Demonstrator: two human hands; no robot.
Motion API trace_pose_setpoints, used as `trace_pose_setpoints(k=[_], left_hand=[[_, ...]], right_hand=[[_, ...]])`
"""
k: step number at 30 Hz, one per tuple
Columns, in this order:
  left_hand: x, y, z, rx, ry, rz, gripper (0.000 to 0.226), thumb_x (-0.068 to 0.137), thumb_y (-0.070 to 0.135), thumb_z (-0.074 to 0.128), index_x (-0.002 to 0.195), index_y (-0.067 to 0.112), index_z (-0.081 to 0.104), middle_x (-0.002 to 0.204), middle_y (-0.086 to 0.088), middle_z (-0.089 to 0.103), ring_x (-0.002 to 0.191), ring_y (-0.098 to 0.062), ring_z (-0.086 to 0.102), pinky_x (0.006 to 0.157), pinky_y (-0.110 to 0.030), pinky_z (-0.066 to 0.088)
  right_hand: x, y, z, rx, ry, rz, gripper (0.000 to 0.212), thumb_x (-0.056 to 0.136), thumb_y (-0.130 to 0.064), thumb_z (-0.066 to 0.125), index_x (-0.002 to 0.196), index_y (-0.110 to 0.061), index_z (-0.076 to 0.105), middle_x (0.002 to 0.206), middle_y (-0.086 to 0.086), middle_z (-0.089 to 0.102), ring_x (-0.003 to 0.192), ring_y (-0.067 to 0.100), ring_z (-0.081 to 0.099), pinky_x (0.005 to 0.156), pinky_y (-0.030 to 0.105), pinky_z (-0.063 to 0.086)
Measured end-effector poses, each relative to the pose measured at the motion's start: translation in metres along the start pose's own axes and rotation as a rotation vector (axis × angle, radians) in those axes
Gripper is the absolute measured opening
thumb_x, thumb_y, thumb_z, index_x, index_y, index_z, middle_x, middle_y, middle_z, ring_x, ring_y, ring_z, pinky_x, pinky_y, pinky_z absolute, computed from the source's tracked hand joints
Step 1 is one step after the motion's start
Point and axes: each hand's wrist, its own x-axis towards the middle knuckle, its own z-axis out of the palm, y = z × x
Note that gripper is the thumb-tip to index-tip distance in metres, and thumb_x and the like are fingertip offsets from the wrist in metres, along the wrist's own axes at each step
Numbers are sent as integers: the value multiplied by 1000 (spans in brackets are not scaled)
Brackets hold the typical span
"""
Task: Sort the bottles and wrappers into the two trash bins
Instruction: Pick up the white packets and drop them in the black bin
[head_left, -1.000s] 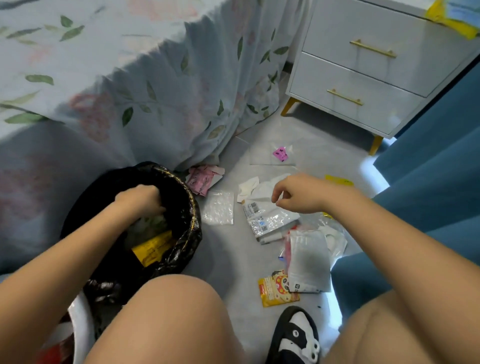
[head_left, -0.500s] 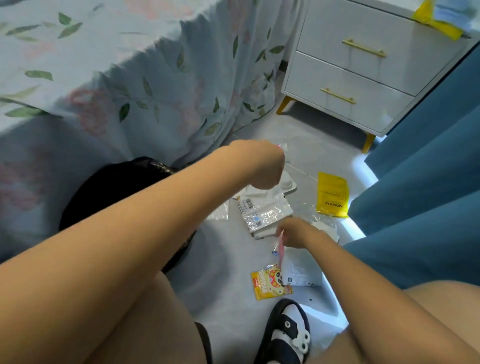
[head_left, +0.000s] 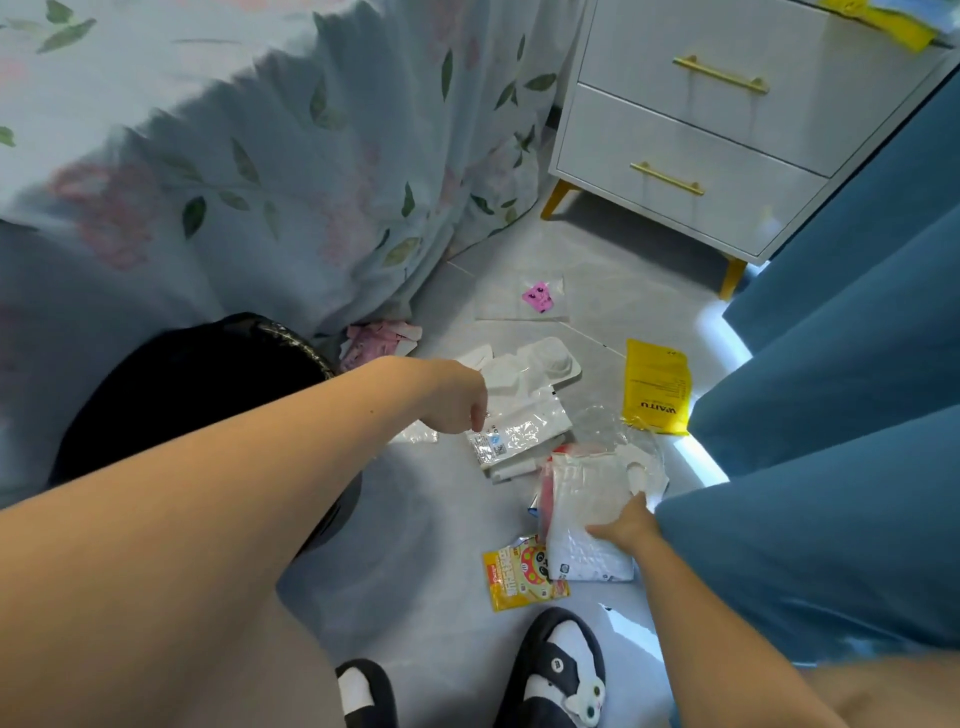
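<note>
Wrappers: right hand, moved since a second ago, now grips the white plastic pouch on the floor; left hand, out of the black-lined bin, fingers curled down, reaches the clear labelled wrapper; sorting continues.

We've got a grey tile floor littered with a yellow pouch, clear barcode bag, white tray, cartoon wrapper and black-lined bin.
</note>
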Motion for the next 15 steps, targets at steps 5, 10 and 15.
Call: trace_pose_setpoints(k=[5, 10, 15], left_hand=[[3, 0, -1, -15, -17, 12, 36, 97, 13, 41, 127, 21, 60, 134, 3, 55, 121, -20, 50, 90, -23, 38], [6, -5, -1, -30, 0, 2, 27, 96, 15, 42, 109, 15, 65, 114, -4, 59, 94, -19, 45, 83, -24, 36], [-4, -6, -3, -14, 24, -13, 23, 95, 22, 44, 105, 19, 65, 109, -3, 59, 96, -21, 49, 91, -30, 43]], right_hand=[[5, -3, 11, -56, 80, 32, 92, 71, -44, 78, 137, -5, 29, 134, 14, 51, 123, 34, 50, 98, 40, 45], [-5, -15, 7, -20, 78, 24, 88, 68, -41, 81, 130, -3, 34, 129, 16, 54, 118, 35, 54, 92, 41, 50], [-25, -31, -23, 59, -65, -24, 66, 71, -30, 80, 126, -7, 50, 119, 14, 61, 105, 31, 60, 81, 40, 56]])
